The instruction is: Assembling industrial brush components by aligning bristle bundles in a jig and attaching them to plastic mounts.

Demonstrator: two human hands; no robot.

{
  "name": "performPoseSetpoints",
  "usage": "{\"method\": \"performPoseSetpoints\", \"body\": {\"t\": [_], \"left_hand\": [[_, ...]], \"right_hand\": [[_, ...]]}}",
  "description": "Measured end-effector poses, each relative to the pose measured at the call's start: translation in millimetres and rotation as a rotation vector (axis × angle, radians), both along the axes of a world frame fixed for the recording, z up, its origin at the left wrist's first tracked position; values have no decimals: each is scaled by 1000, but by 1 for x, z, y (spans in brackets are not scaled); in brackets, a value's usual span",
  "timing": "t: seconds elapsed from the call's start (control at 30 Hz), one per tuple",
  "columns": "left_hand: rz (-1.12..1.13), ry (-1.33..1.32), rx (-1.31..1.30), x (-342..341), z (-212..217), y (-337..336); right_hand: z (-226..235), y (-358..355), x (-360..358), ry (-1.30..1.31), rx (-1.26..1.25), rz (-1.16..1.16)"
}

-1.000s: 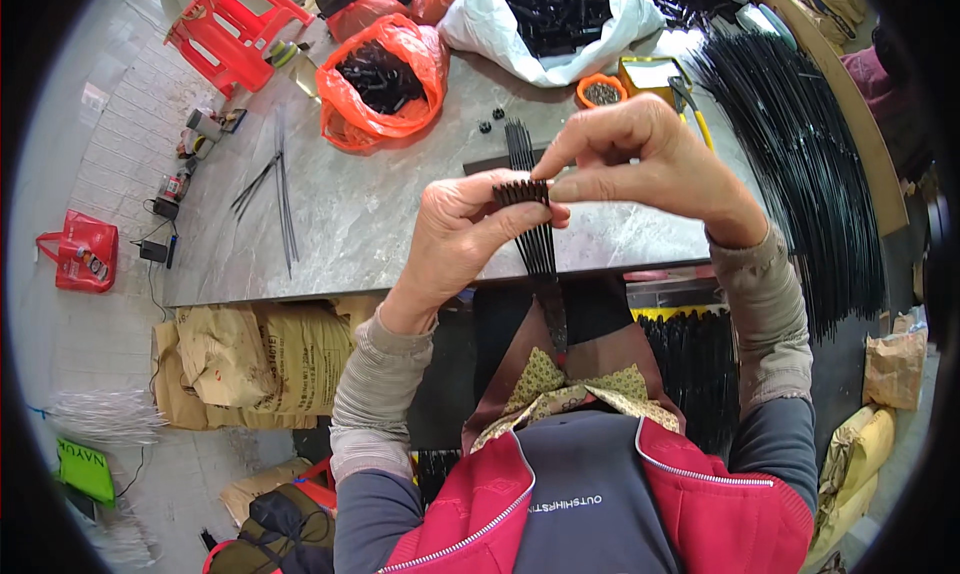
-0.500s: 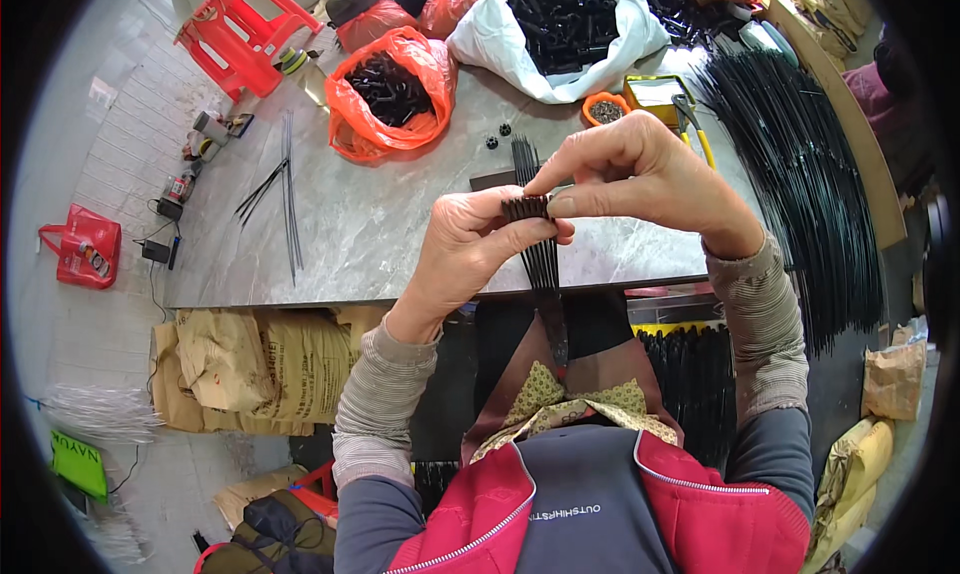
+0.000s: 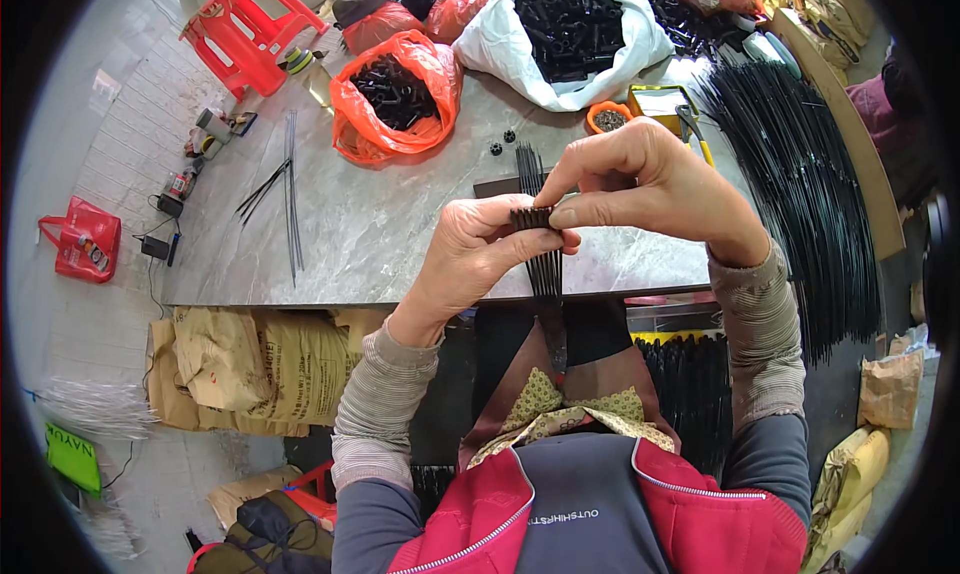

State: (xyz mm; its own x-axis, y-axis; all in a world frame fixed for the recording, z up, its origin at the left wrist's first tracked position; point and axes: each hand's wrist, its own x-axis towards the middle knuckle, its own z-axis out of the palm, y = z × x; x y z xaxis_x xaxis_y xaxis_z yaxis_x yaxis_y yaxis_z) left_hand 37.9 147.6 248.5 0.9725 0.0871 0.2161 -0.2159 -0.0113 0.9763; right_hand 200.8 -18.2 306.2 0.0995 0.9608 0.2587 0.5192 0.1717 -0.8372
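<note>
Just beyond the table's near edge, my left hand [image 3: 468, 256] is closed round a bundle of thin black rods [image 3: 545, 274], thumb in front. The rods fan slightly upward past my fingers and run down towards my lap. A row of short dark ridged ends [image 3: 530, 218] shows between the left thumb and forefinger. My right hand [image 3: 655, 189] pinches at the right end of that row, thumb and forefinger nearly together. What lies between those fingertips is too small to make out. Behind the bundle, a dark flat block [image 3: 494, 188] rests on the table.
Two small black round pieces [image 3: 509, 136] lie beyond my hands. An orange bag [image 3: 345, 124] and a white bag [image 3: 485, 49] hold black parts. Yellow-handled pliers [image 3: 692, 129] lean by an orange bowl [image 3: 594, 117]. Long black rods [image 3: 800, 184] cover the right side; loose rods [image 3: 292, 204] lie left.
The whole view has shifted slightly. Both hands keep nearly the same hold on the bundle, with the right fingertips still at the ridged row.
</note>
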Motion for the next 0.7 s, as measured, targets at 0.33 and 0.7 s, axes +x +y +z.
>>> {"method": "performPoseSetpoints", "body": {"t": [0.33,0.7], "left_hand": [[-17,16,-14,2,2,0],[-17,6,-12,4,-3,3]], "right_hand": [[-8,5,3,89,30,32],[-12,6,-7,239,58,9]]}}
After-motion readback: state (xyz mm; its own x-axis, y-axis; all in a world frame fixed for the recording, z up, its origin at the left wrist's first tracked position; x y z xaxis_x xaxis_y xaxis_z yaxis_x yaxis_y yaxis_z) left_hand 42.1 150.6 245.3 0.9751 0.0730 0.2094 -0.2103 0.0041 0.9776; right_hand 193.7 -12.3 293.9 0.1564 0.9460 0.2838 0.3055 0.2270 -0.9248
